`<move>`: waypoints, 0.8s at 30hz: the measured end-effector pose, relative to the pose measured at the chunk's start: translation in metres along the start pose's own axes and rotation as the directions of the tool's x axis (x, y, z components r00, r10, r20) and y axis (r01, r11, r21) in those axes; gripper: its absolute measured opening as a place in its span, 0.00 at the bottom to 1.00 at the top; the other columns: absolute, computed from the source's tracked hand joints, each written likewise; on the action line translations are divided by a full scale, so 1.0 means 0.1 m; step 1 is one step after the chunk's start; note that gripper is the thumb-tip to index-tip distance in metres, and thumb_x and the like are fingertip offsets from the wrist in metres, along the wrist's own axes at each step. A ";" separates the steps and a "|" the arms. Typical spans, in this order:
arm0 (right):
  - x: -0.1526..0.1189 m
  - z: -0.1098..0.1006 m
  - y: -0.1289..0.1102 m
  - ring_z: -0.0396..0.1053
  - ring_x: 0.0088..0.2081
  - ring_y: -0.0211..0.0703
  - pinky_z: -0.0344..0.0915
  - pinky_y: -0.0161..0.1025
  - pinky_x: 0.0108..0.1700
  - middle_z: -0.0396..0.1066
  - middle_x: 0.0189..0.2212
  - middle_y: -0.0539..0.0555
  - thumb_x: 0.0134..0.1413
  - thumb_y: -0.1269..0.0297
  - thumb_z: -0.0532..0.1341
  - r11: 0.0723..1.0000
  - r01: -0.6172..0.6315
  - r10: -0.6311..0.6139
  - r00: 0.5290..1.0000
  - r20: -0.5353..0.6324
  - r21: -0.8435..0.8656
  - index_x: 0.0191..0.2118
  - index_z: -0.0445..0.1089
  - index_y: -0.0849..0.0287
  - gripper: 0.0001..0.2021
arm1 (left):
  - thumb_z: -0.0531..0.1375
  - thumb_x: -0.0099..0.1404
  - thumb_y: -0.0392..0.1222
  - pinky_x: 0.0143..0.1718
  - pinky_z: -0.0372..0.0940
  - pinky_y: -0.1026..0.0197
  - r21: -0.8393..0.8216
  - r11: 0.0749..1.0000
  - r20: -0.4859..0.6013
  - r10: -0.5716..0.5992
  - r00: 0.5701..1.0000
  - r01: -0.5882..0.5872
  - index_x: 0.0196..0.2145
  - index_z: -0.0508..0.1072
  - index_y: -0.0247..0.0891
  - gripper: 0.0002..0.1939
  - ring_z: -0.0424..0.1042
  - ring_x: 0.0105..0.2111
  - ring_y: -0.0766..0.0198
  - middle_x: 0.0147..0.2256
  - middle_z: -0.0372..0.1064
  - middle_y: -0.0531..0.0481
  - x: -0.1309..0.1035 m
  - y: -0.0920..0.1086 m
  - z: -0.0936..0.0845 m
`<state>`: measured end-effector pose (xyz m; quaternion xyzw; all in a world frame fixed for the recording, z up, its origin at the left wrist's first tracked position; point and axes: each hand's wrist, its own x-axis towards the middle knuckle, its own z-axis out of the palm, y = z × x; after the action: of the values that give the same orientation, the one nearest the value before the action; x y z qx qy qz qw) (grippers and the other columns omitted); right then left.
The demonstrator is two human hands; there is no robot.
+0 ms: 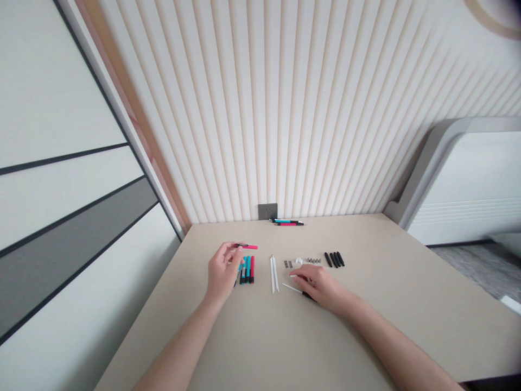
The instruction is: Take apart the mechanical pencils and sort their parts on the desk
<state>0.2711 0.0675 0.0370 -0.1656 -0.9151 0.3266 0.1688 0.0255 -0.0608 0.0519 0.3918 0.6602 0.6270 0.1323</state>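
Observation:
My left hand (222, 271) is closed on a pink pen barrel (250, 247) with a black clip, held level above a row of pen barrels (248, 270) in turquoise and pink with black ends. My right hand (319, 285) is pinched at the fingertips on a small white piece (292, 276). Beneath that hand lies or hangs a thin white refill (292, 288) with a black grip on it; whether the fingers also hold it I cannot tell. Left of it, several white refills (274, 274) lie side by side on the table.
Beyond my right hand are small grey clips (288, 264), white pieces (299, 261), springs (313, 260) and several black grips (334, 259). Whole pens (288, 222) lie at the table's (252, 336) back edge, below a dark wall socket (267, 210).

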 end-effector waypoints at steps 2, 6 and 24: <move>0.00 0.00 0.02 0.71 0.39 0.44 0.64 0.39 0.44 0.75 0.38 0.56 0.66 0.58 0.51 1.000 0.000 0.000 1.000 0.005 -0.008 0.46 0.73 0.58 0.16 | 0.61 0.61 0.52 0.30 0.68 0.63 -0.015 1.000 -0.052 0.001 0.999 -0.002 0.37 0.69 0.36 0.16 0.72 0.25 0.65 0.35 0.75 0.46 0.03 0.02 -0.02; 0.00 0.01 0.05 0.71 0.40 0.44 0.64 0.39 0.45 0.75 0.39 0.56 0.66 0.58 0.51 1.000 0.016 -0.016 1.000 0.016 -0.012 0.46 0.73 0.57 0.15 | 0.61 0.60 0.52 0.26 0.66 0.65 -0.005 1.000 -0.141 0.006 0.990 -0.006 0.37 0.69 0.36 0.16 0.70 0.24 0.66 0.31 0.72 0.50 0.08 0.02 -0.07; 0.00 0.02 0.09 0.71 0.39 0.43 0.64 0.38 0.44 0.75 0.37 0.55 0.67 0.60 0.51 0.996 0.051 -0.049 0.998 0.029 -0.068 0.45 0.73 0.56 0.14 | 0.58 0.65 0.49 0.44 0.70 0.55 -0.022 0.998 0.160 0.064 0.985 -0.061 0.42 0.64 0.38 0.13 0.77 0.41 0.56 0.44 0.74 0.41 0.05 -0.15 -0.05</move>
<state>0.2715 0.0726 0.0297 -0.1439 -0.9319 0.2926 0.1589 0.0143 -0.0596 0.0406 0.4603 0.6295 0.6029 0.1684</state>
